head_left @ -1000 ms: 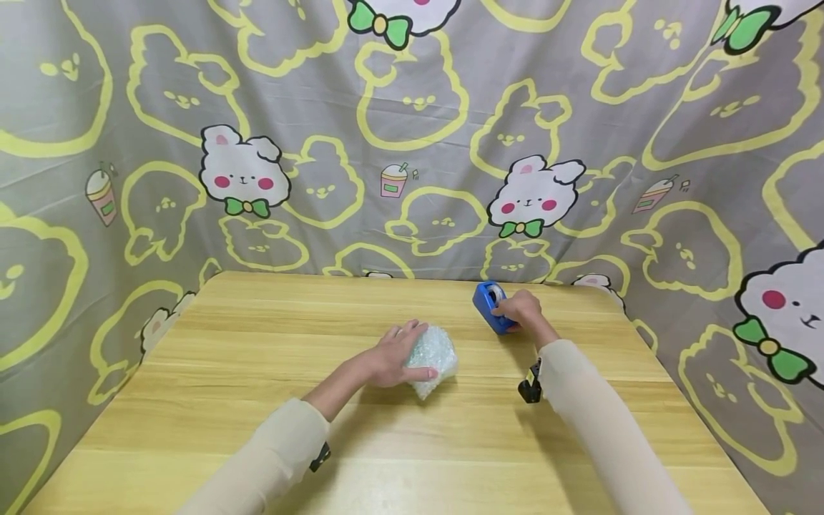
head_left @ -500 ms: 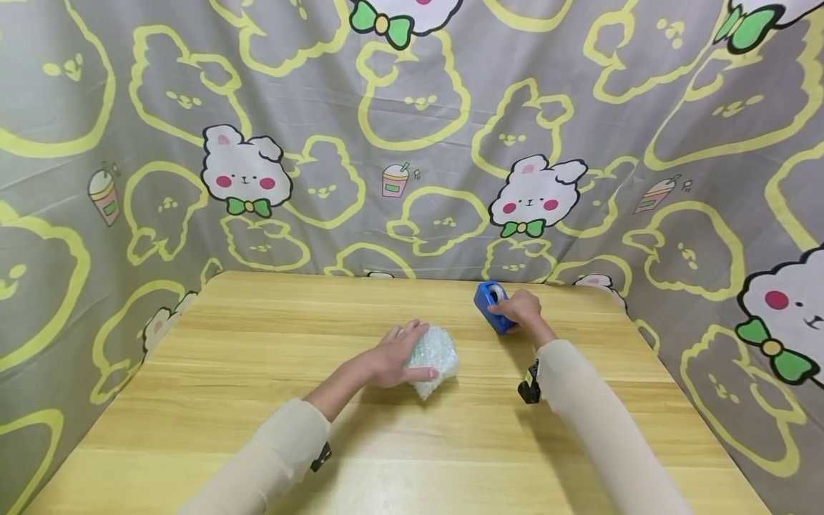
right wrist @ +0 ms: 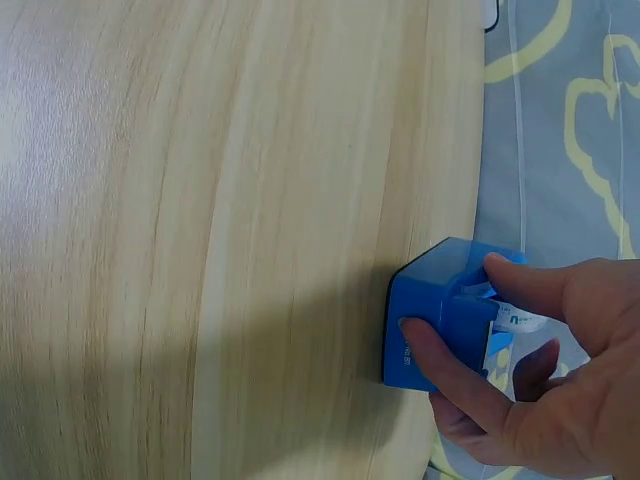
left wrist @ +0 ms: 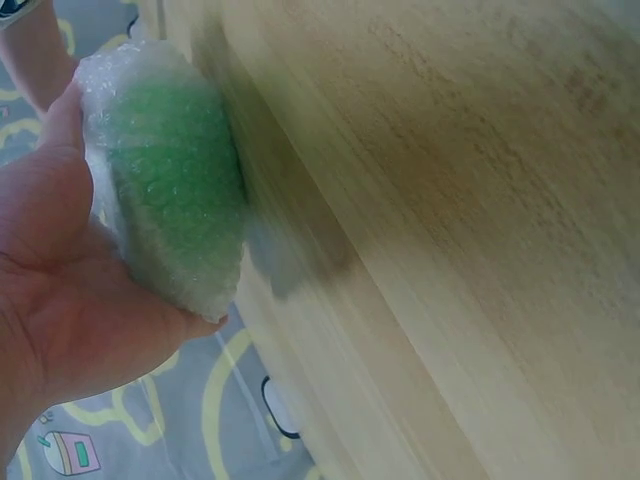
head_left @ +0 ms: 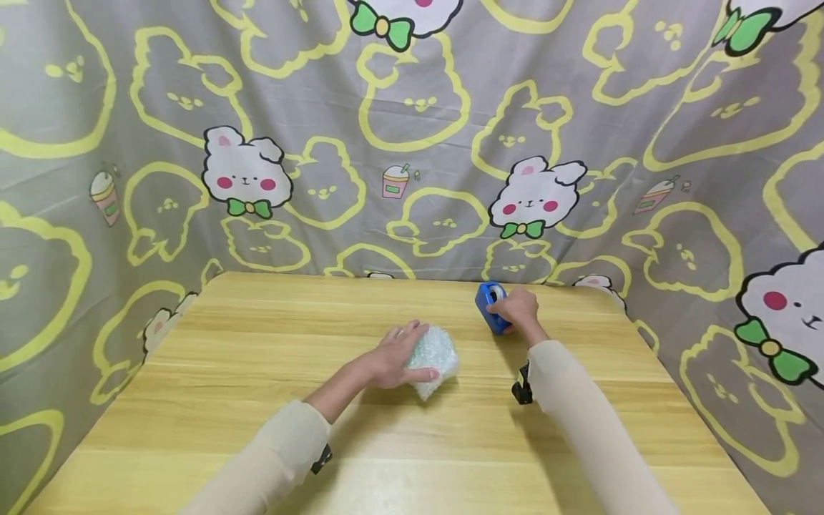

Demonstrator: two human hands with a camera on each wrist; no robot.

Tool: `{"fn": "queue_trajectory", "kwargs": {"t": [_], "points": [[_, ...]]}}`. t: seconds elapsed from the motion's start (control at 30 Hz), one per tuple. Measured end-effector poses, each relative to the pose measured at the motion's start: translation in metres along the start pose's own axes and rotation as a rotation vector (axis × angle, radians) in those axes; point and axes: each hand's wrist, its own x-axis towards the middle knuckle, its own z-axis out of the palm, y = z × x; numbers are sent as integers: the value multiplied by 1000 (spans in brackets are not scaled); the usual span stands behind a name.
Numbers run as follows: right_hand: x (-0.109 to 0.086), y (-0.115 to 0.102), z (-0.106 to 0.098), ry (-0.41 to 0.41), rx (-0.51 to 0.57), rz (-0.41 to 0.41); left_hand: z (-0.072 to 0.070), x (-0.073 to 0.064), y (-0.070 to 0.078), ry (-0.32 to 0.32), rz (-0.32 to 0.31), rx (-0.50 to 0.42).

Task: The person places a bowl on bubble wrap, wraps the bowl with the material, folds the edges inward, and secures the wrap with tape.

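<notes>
In the head view, a bundle of bubble wrap [head_left: 436,357] rests on the table near its middle. Green shows through the wrap [left wrist: 175,165] in the left wrist view; what lies inside is hidden. My left hand [head_left: 394,360] holds the bundle from its left side, thumb along the near side and fingers on the far side. Farther back and to the right stands a blue tape dispenser [head_left: 488,309] with a roll of tape in it. My right hand [head_left: 518,309] grips this dispenser; in the right wrist view, thumb and fingers [right wrist: 455,375] press on its opposite sides.
The wooden table [head_left: 257,315] runs back to a grey curtain [head_left: 335,93] with yellow outlines and white rabbit prints, which also hangs along both sides. The dispenser stands close to the table's back edge. A black wrist camera [head_left: 523,386] hangs below the right sleeve.
My right wrist and sleeve have shifted slightly left, and the tape dispenser has turned a little in my grip. The left hand and the bubble-wrapped bundle stay where they were.
</notes>
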Motion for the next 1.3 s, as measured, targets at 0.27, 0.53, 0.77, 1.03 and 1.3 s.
{"fn": "queue_trajectory", "kwargs": {"t": [0.27, 0.53, 0.77, 1.03, 1.3], "points": [[-6, -2, 3, 41, 18, -10, 1, 1, -1, 18, -2, 10], [-7, 0, 1, 10, 6, -33, 0, -1, -1, 18, -6, 2], [-11, -7, -20, -271, -61, 22, 0, -2, -1, 20, -3, 2], [-11, -11, -33, -535, 26, 137, 2, -2, 0, 17, -4, 10], [-12, -4, -28, -587, 333, 194, 2, -1, 0, 24, 0, 17]]}}
